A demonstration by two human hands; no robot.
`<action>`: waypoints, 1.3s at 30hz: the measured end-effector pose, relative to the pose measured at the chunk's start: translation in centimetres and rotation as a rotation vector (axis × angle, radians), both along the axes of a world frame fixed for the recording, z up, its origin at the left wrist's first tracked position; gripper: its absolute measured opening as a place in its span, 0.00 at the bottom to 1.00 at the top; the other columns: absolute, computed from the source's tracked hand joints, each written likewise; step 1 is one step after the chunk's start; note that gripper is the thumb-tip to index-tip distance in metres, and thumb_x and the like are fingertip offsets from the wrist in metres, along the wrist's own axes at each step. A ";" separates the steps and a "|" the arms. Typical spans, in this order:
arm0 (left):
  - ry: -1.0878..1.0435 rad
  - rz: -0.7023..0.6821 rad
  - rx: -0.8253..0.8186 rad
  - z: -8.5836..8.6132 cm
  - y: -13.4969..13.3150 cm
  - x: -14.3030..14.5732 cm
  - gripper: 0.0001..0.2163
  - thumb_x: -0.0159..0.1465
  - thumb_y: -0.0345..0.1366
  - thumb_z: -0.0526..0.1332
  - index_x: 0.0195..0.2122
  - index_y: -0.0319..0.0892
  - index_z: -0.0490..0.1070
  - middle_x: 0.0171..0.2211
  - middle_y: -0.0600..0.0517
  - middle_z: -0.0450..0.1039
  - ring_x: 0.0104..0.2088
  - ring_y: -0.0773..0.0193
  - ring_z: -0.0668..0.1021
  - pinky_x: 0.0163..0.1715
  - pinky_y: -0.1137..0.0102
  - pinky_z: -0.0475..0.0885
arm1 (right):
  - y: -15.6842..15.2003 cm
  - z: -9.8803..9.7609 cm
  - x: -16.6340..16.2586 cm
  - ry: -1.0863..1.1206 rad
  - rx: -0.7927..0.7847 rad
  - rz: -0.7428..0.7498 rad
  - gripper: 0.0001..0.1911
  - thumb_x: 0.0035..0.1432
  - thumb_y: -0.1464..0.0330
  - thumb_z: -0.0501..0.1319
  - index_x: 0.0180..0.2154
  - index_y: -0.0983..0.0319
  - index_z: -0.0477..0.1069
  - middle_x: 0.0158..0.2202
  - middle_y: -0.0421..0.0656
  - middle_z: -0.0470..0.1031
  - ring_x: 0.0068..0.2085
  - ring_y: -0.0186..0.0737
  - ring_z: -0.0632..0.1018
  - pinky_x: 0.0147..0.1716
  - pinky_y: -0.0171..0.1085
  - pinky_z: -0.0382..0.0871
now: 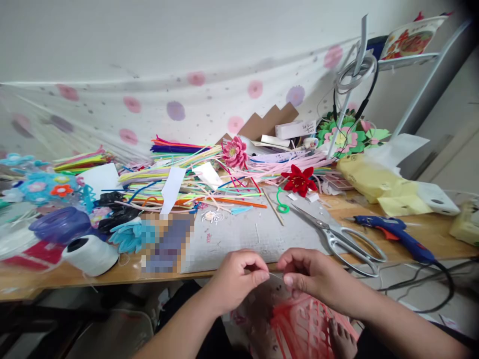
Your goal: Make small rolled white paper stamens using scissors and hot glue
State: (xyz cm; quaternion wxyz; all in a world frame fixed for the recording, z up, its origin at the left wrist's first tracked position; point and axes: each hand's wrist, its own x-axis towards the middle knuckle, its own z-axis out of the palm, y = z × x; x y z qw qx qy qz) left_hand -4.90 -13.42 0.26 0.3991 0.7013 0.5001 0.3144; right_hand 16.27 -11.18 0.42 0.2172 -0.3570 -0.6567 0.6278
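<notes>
Just in front of the table edge, my left hand (243, 274) is closed, its thumb and forefinger pinching a thin pale strand (276, 275). The strand spans the short gap to my right hand (314, 276), whose curled fingers meet its other end. Whether it is thread or fine wire I cannot make out. Beyond the hands lies a grey board (232, 244) with a short white piece (257, 233), a thin stick (273, 207), a green coiled pipe cleaner (283, 202) and a small bundle of white stamens (212, 216). Scissors (337, 239) rest right of my right hand.
A blue glue gun (396, 234) lies at the right, its cable hanging over the edge. Pipe cleaners (179, 187) pile up behind the board, near a red flower (299, 180). A white thread spool (91, 255) and blue flower (130, 235) sit left. A red plastic basket (299, 324) is below.
</notes>
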 end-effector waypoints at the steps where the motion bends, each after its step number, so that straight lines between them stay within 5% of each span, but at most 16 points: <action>1: 0.042 0.009 0.022 0.5 0.5 -1.0 0.05 0.57 0.33 0.61 0.28 0.41 0.76 0.27 0.53 0.73 0.30 0.65 0.73 0.33 0.72 0.65 | -0.1 0.1 0.1 -0.053 0.080 0.011 0.10 0.56 0.63 0.61 0.35 0.64 0.68 0.28 0.38 0.70 0.28 0.32 0.71 0.29 0.33 0.67; 4: 0.222 0.116 0.124 2.5 3.0 -5.1 0.06 0.57 0.36 0.60 0.27 0.42 0.75 0.28 0.52 0.75 0.31 0.62 0.75 0.34 0.70 0.66 | -0.2 0.1 0.5 -0.244 0.303 0.039 0.05 0.58 0.68 0.59 0.32 0.64 0.71 0.27 0.39 0.72 0.29 0.32 0.70 0.29 0.31 0.64; 8: 0.565 0.206 0.151 4.4 6.8 -10.2 0.09 0.58 0.41 0.57 0.28 0.43 0.74 0.29 0.52 0.76 0.31 0.59 0.76 0.32 0.68 0.66 | 0.0 -0.2 1.2 -0.367 0.415 0.083 0.06 0.57 0.72 0.57 0.30 0.63 0.72 0.27 0.40 0.75 0.29 0.33 0.72 0.29 0.31 0.63; 18: 0.720 0.220 0.107 2.3 13.0 -15.0 0.10 0.54 0.35 0.58 0.32 0.47 0.80 0.37 0.50 0.81 0.40 0.54 0.79 0.40 0.66 0.68 | -0.2 0.1 2.4 -0.424 0.428 0.135 0.10 0.56 0.77 0.55 0.32 0.60 0.73 0.32 0.39 0.78 0.34 0.34 0.75 0.33 0.30 0.65; 24: 0.798 0.386 0.273 4.1 12.0 -13.5 0.13 0.57 0.36 0.56 0.38 0.42 0.78 0.42 0.44 0.78 0.43 0.50 0.76 0.42 0.63 0.67 | -0.5 0.9 3.0 -0.485 0.432 0.129 0.13 0.53 0.81 0.54 0.31 0.60 0.72 0.32 0.38 0.77 0.34 0.33 0.75 0.34 0.30 0.65; 29: 0.676 0.485 0.372 4.4 9.0 -10.1 0.10 0.60 0.40 0.55 0.37 0.46 0.75 0.34 0.52 0.78 0.35 0.58 0.77 0.34 0.68 0.66 | -0.6 1.0 3.4 -0.470 0.443 0.136 0.17 0.48 0.84 0.52 0.32 0.60 0.72 0.33 0.36 0.76 0.34 0.31 0.74 0.35 0.28 0.64; 39: 0.202 0.377 0.177 4.8 7.5 -9.5 0.06 0.59 0.38 0.59 0.33 0.43 0.73 0.28 0.54 0.73 0.31 0.63 0.74 0.31 0.71 0.65 | -0.8 0.7 3.7 -0.442 0.445 0.132 0.16 0.49 0.84 0.52 0.32 0.60 0.72 0.32 0.36 0.76 0.33 0.31 0.74 0.34 0.29 0.64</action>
